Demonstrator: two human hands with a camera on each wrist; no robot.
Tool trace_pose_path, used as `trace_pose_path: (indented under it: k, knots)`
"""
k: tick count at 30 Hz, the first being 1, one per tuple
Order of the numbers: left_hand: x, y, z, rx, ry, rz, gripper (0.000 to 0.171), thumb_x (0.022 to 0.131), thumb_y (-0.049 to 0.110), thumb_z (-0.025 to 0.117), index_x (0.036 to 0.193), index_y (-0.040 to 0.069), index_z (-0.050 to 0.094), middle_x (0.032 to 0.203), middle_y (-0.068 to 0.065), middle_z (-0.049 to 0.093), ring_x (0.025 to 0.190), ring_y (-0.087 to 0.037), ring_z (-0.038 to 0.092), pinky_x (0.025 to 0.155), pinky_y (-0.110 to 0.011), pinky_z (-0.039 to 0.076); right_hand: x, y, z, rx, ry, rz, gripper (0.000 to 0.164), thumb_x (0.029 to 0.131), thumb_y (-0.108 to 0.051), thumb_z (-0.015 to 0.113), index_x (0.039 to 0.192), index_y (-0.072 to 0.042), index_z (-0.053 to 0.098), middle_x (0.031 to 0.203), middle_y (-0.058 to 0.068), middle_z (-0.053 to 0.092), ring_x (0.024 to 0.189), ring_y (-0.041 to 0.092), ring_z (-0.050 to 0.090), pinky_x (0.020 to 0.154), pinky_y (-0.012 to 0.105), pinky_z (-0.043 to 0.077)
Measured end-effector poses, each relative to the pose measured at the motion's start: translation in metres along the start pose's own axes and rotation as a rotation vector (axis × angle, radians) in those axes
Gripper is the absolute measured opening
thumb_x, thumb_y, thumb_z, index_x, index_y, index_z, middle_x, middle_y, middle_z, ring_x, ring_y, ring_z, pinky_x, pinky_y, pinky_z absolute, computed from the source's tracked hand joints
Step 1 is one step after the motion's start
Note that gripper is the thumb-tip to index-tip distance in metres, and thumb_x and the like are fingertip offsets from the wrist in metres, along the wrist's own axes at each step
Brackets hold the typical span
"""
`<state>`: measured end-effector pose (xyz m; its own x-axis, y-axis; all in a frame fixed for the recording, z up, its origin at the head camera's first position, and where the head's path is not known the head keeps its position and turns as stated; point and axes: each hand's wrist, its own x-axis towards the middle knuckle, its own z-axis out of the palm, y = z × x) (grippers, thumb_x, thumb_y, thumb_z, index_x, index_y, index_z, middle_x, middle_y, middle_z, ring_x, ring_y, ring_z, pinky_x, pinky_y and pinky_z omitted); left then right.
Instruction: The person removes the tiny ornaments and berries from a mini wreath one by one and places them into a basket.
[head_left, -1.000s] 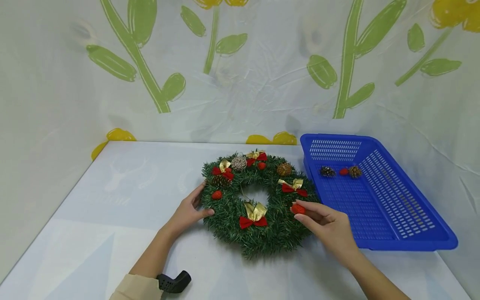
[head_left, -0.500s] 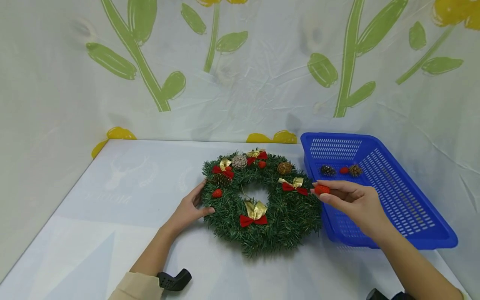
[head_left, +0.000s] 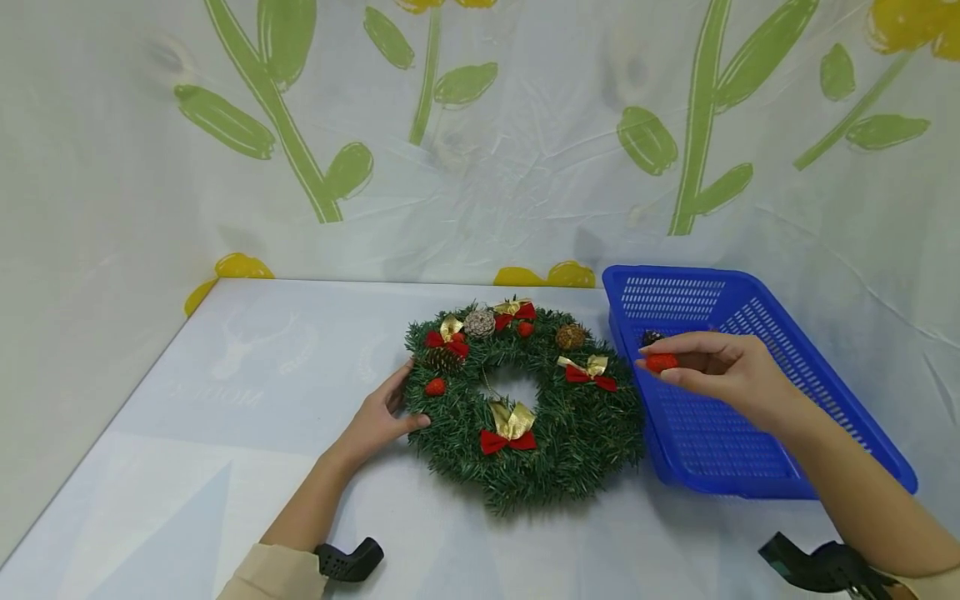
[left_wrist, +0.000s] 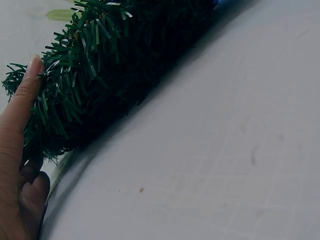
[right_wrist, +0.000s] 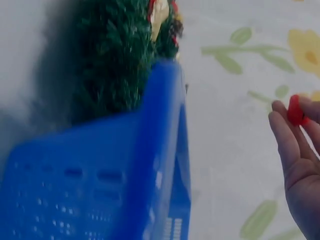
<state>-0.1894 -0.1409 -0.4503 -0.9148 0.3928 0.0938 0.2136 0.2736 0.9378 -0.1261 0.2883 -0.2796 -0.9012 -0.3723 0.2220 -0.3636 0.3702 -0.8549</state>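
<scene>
A green Christmas wreath [head_left: 592, 446] lies on the table, dressed with red-and-gold bows [head_left: 508, 440], pinecones [head_left: 479, 322] and small red berries [head_left: 435, 387]. My left hand [head_left: 381, 423] holds its left edge, thumb on the near side and fingers reaching round behind. In the left wrist view the thumb [left_wrist: 25, 95] lies along the green sprigs. Between thumb and fingertips, my right hand [head_left: 738, 375] pinches a red berry ornament [head_left: 662, 362] over the blue basket [head_left: 780, 492]. The right wrist view shows that berry [right_wrist: 296, 111] at the fingertips, above the basket's rim [right_wrist: 160, 125].
The basket stands right of the wreath, close against it. A dark pinecone [head_left: 651, 337] in it shows partly behind my right hand. A white table [head_left: 187, 433] extends to the left, and a flower-printed backdrop [head_left: 525, 192] rises behind.
My right hand has moved right and away from me with the berry, from over the wreath's right side to over the basket. The left hand has stayed on the wreath.
</scene>
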Motion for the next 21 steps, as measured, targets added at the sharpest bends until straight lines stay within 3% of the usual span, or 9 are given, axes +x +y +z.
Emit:
trace_pose_path:
  k: [5,17,21]
  knots:
    - [0.000,0.001,0.000,-0.007,-0.001,-0.007,0.094,0.080,0.029,0.076,0.152,0.007,0.020,0.156,-0.019,0.016,0.140,-0.041,0.021,0.112,-0.048,0.027,0.007,0.007,-0.016,0.005,-0.074,0.012,0.028,0.087,0.011,0.059,0.113,0.004,0.065,0.103,-0.001,0.072,0.091,0.015,0.069,0.076,0.023,0.058]
    - [-0.001,0.001,-0.001,0.004,-0.002,-0.024,0.095,0.080,0.031,0.076,0.152,0.009,0.019,0.156,-0.019,0.015,0.139,-0.040,0.022,0.112,-0.047,0.028,0.032,0.037,-0.059,-0.062,-0.094,0.303,0.027,0.089,-0.006,0.065,0.116,-0.010,0.069,0.105,-0.013,0.069,0.094,0.008,0.062,0.075,0.022,0.056]
    - [-0.001,0.002,0.000,0.001,-0.004,-0.026,0.095,0.080,0.031,0.076,0.152,0.009,0.018,0.156,-0.019,0.015,0.140,-0.040,0.021,0.112,-0.048,0.028,0.041,0.046,-0.069,-0.073,-0.086,0.355,0.028,0.088,-0.009,0.067,0.116,-0.010,0.069,0.104,-0.014,0.069,0.090,0.010,0.065,0.072,0.024,0.056]
